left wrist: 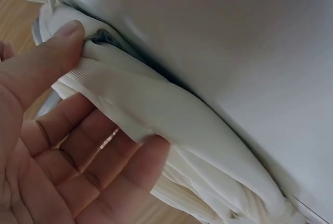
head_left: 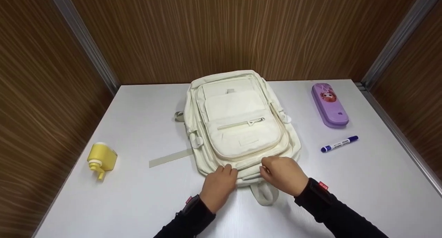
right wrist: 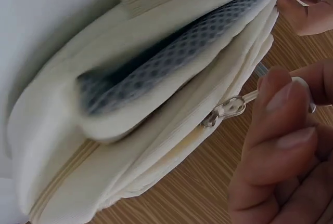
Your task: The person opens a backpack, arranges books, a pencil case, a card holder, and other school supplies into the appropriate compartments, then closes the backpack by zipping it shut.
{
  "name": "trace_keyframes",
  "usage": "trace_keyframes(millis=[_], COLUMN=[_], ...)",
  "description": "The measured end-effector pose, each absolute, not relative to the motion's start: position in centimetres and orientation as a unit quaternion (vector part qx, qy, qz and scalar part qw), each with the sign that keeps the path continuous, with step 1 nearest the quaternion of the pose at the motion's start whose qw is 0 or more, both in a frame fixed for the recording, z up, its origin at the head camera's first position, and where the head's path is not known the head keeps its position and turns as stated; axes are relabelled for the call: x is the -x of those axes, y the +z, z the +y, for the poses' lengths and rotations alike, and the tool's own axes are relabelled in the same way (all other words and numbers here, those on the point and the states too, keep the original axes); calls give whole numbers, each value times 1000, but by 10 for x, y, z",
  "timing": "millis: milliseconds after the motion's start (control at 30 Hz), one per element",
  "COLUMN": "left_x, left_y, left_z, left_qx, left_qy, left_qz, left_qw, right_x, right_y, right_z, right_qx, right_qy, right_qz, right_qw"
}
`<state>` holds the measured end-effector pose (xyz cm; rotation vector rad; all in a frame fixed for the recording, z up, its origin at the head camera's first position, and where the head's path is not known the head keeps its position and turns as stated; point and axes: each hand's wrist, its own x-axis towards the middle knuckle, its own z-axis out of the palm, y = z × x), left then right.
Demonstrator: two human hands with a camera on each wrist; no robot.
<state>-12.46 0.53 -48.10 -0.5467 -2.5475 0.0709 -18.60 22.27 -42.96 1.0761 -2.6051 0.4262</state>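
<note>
A cream backpack [head_left: 238, 103] lies front side up on the table, its near end toward me. My left hand [head_left: 218, 188] pinches the fabric at that near edge; in the left wrist view the thumb presses one side and the fingers [left wrist: 130, 174] curl against the other. To its right, my right hand [head_left: 286, 174] holds a zipper pull [right wrist: 231, 107] between thumb and fingers, the metal slider on the bag's edge. In the right wrist view a gap in the bag shows grey mesh lining [right wrist: 187, 52]. What lies inside is hidden.
On the right are a purple pencil case [head_left: 329, 106] and a blue-capped marker [head_left: 339, 144]. A yellow bottle-shaped item [head_left: 103, 156] stands at the left. A loose strap [head_left: 171, 158] extends left from the bag, and a strap loop [head_left: 265, 193] hangs near my hands. Wood-patterned panels [head_left: 221, 34] enclose the table.
</note>
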Motion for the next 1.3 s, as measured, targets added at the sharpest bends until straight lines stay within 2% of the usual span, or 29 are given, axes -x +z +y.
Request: trace_keyframes(millis=[200, 467, 667, 833, 900, 1133, 1233, 1300], left_x=[125, 124, 128, 133, 136, 167, 181, 190], left_y=[-480, -474, -474, -465, -458, -448, -448, -448], left_z=[27, 38, 41, 26, 12, -64, -89, -98], left_qx=[198, 282, 341, 358, 347, 229, 170, 142], left_qy=[58, 23, 32, -80, -128, -113, -96, -91], left_qz=[-934, -937, -909, -912, -915, -940, -955, -965], left_qw=[290, 205, 238, 183, 163, 228, 222, 201], right_x=[187, 185, 185, 187, 188, 186, 186, 185], right_y=[-432, -437, -442, -446, -447, -448, -448, -449], right_z=[215, 214, 215, 219, 222, 230, 232, 233], right_qx=[-360, -364, -373, -359, -351, -336, -337, -337], right_qy=[156, 181, 184, 194, 197, 214, 217, 217], right_qz=[-909, -906, -902, -908, -911, -915, -914, -914], right_qw=[139, 120, 116, 95, 84, 57, 61, 64])
